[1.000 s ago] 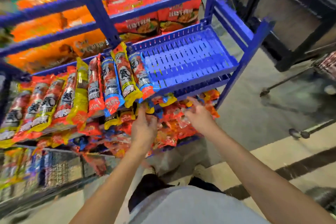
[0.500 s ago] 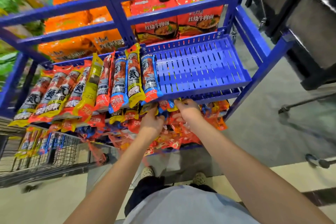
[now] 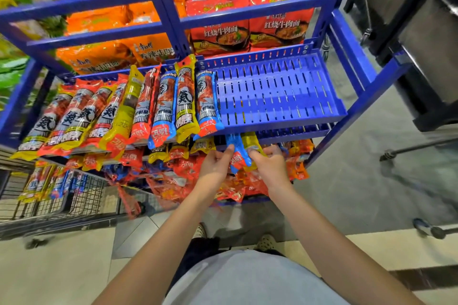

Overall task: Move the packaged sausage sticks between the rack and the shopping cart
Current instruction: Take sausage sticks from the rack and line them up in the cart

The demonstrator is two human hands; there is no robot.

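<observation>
A blue rack has a slotted tray whose left part holds several sausage stick packs lying side by side; its right part is bare. Beneath it, a lower shelf is crowded with more packs. My left hand pinches a blue-edged sausage pack at that lower shelf's front. Right beside it, my right hand grips a yellow-edged sausage pack. The wire shopping cart stands at lower left with several packs in it.
Orange and red noodle bags fill the rack's upper shelves. A dark stand and metal legs are on the right. Tiled floor lies below, with my feet close to the rack.
The view has come closer to the rack. Both hands have closed on packs at the lower shelf and drawn their ends out from under the tray.
</observation>
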